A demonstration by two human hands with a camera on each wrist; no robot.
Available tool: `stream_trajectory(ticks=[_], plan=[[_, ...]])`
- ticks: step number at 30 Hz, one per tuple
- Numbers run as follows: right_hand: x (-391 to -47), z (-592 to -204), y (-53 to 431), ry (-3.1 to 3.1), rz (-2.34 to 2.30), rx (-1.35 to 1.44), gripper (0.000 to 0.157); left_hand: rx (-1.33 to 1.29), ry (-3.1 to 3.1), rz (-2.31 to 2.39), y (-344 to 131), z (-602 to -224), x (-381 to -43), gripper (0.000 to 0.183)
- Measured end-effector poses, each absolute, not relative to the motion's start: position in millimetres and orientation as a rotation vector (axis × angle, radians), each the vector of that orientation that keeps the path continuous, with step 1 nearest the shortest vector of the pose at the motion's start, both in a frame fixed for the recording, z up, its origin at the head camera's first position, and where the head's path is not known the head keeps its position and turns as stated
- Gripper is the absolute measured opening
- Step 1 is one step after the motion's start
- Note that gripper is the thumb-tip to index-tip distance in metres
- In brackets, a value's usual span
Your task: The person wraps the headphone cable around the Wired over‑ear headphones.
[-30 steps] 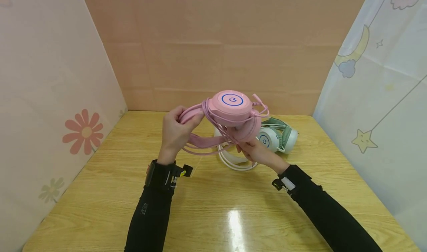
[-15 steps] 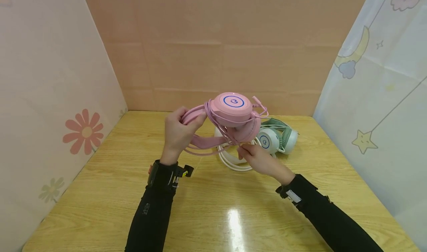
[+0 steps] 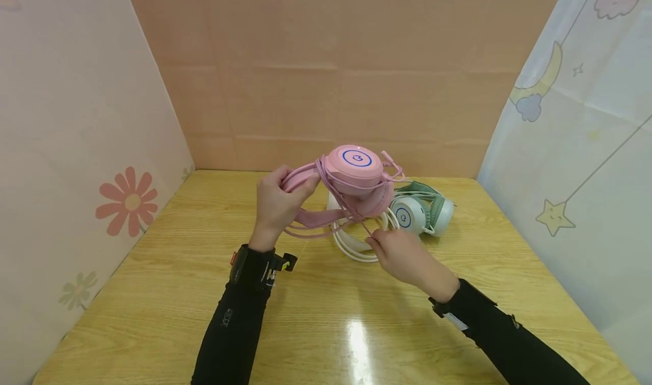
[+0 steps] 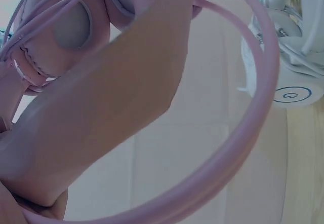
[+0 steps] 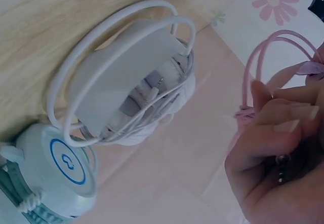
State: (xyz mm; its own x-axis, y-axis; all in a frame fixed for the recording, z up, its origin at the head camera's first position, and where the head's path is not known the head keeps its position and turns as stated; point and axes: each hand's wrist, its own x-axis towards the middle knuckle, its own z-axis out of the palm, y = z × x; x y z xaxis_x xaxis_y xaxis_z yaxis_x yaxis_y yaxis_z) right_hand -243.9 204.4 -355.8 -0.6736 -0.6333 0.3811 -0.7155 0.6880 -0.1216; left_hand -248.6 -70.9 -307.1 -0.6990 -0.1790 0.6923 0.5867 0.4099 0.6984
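Observation:
Above the table, my left hand (image 3: 277,204) grips the headband of a pair of pink headphones (image 3: 354,172). Its thin pink cable (image 3: 348,206) is wound round the ear cup and headband side. A small boom microphone (image 3: 391,161) sticks out at the right of the cup. Below the cups, my right hand (image 3: 410,260) pinches a length of that cable, which runs taut up to the windings. In the right wrist view its fingers are curled, and a small metal-tipped plug (image 5: 282,168) shows inside the curl. The left wrist view shows the headband's pink hoops (image 4: 268,77) close up.
On the wooden table (image 3: 178,294), green-and-white headphones (image 3: 411,215) lie behind my right hand. White headphones (image 5: 109,79) with a wound cable and plug lie beside them, partly hidden by the pink pair in the head view. Patterned cloth walls (image 3: 586,164) flank the table.
My right hand has moved down and to the right, drawing a short stretch of cable out from under the cups. The left hand and headphones have shifted slightly right and down.

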Motion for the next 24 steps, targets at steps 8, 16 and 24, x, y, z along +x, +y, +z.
stream_trajectory(ticks=[8,16,24], plan=[[-232,-346,206,-2.38,0.204,1.1,0.027,-0.347,-1.997,-1.325,-68,-309,-249,0.037],[-234,-334,206,-2.002,0.174,1.208,0.056,-0.369,-2.016,-1.33,-64,-307,-247,0.038],[-242,-329,208,-1.781,0.149,1.248,0.038,-0.377,-2.068,-1.377,-59,-309,-246,0.034]])
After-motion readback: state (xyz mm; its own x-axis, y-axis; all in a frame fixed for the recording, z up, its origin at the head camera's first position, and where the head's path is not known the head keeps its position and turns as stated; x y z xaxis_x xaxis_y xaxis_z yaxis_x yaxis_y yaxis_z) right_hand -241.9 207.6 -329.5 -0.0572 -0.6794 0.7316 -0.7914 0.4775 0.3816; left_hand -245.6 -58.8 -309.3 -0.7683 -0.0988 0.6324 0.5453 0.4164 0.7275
